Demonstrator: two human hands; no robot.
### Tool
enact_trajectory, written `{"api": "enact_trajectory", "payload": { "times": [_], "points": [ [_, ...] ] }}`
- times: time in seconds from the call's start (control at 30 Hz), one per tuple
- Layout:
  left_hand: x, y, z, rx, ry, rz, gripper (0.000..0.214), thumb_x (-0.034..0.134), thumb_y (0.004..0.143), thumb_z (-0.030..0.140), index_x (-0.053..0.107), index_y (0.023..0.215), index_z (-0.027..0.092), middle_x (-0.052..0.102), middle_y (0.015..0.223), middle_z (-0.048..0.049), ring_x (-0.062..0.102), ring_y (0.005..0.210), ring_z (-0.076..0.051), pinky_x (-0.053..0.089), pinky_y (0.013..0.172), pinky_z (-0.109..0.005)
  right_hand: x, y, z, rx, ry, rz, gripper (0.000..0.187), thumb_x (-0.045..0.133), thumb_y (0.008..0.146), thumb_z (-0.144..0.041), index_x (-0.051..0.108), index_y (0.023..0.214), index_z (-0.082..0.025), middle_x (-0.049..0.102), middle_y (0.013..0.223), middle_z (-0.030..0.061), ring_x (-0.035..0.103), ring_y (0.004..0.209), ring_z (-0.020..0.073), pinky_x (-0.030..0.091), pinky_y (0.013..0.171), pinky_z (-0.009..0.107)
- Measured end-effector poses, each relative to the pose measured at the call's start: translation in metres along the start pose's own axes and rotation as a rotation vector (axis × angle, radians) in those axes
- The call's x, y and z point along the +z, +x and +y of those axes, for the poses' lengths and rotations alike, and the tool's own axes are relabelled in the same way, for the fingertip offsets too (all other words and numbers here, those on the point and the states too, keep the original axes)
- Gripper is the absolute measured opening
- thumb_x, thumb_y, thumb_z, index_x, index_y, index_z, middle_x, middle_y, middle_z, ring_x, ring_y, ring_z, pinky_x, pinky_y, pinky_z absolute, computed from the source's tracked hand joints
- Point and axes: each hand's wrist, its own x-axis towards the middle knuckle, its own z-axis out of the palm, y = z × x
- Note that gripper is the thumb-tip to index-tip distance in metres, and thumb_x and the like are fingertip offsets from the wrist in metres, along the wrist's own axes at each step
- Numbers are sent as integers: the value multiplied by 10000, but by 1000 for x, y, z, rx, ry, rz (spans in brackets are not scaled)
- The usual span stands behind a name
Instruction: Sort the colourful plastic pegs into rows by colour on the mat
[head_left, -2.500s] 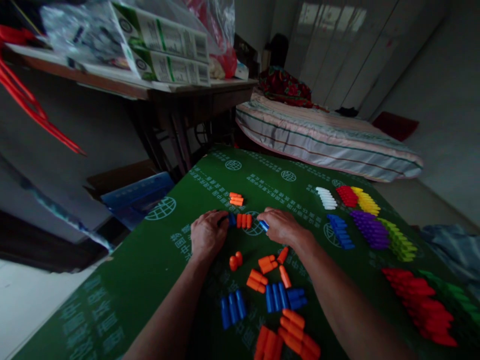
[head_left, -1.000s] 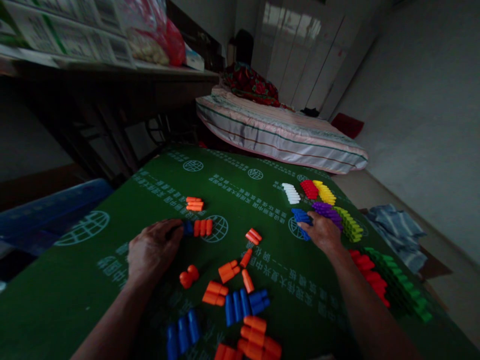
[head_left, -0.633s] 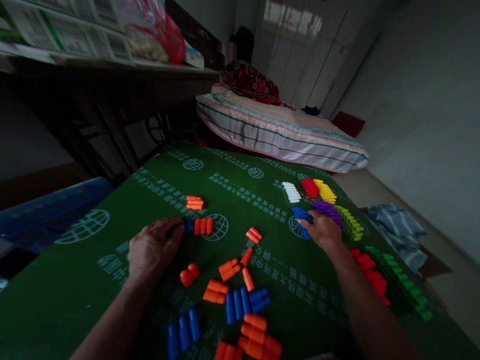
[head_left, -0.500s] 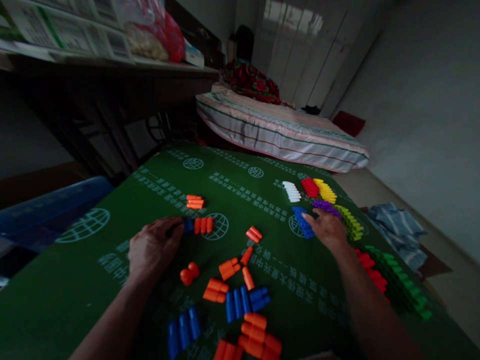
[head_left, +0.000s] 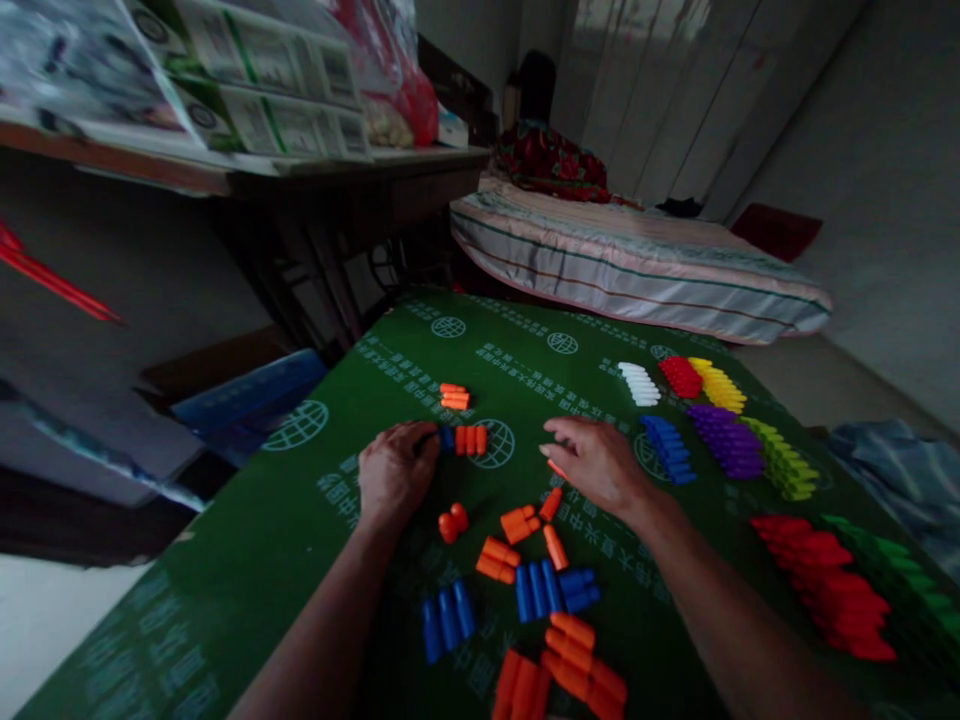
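My left hand [head_left: 397, 470] rests on the green board [head_left: 360, 600] with fingers closed on the end of a blue peg-shaped plastic block [head_left: 446, 438]. Directly right of it, touching or nearly so, is a row of orange blocks [head_left: 471, 440]. My right hand [head_left: 600, 465] hovers over the board, thumb and fingers apart, with nothing visible between them. Beneath its fingertips an orange piece [head_left: 556, 468] is mostly hidden. Between my forearms lie a round-lobed orange piece [head_left: 453, 523], orange blocks [head_left: 519, 523], and blue blocks [head_left: 538, 590].
Grouped blocks line the right side: white [head_left: 639, 384], blue [head_left: 667, 450], purple [head_left: 726, 440], yellow [head_left: 718, 385], lime [head_left: 780, 460], red [head_left: 825, 585] and green. A small orange group [head_left: 454, 396] lies beyond my left hand. A loaded table [head_left: 300, 175] and a bed [head_left: 630, 260] stand behind.
My right hand has moved left, away from the blue and purple groups, toward the middle of the board. My left hand stays at the blue block. The view has swung left.
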Motion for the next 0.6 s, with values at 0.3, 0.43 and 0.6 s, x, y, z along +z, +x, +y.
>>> {"api": "enact_trajectory", "payload": {
  "times": [0.3, 0.43, 0.6],
  "points": [
    [1, -2, 1, -20, 2, 31, 344, 453, 817, 325, 684, 1064, 261, 681, 1171, -36, 575, 1162, -243, 436, 1006, -389, 55, 63, -83, -435, -150, -211, 278, 572, 811, -129, 621, 1079, -182, 651, 1136, 89, 518, 1127, 223, 427, 920, 352],
    [-3, -1, 2, -30, -25, 28, 362, 454, 806, 332, 681, 1075, 242, 686, 1158, -53, 607, 1106, -260, 458, 976, -391, 67, 70, -86, -394, -247, -230, 276, 480, 812, -82, 623, 1032, -169, 676, 1073, 87, 568, 1055, 215, 439, 876, 343],
    [-5, 5, 1, -41, -49, 3, 404, 431, 808, 397, 681, 1068, 215, 696, 1130, -70, 639, 1033, -274, 492, 915, -380, 63, 63, -78, -439, -234, -148, 230, 487, 827, -122, 609, 1013, -180, 683, 1035, 73, 581, 1013, 205, 443, 868, 334]
  ]
}}
